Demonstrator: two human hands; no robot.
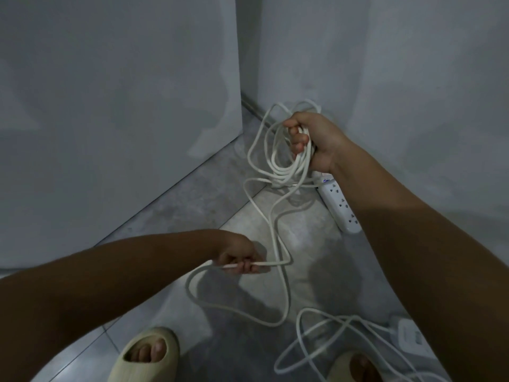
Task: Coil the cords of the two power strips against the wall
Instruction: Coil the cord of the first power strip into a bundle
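My right hand (311, 139) grips a bundle of white cord loops (283, 166) held above the floor near the wall corner. Below it a white power strip (340, 206) lies on the floor against the right wall. The loose part of the same cord (275, 232) runs down to my left hand (242, 259), which pinches it low over the floor; beyond that hand it curves in a slack loop on the tiles. A second power strip (413, 340) lies at the lower right, partly hidden by my right arm, with its cord (322, 343) sprawled in loose loops.
Grey walls close in on the left and right, meeting at a narrow gap (248, 106) at the back. My feet in beige slippers (146, 357) stand at the bottom edge, the right one beside the second cord. The floor is grey tile.
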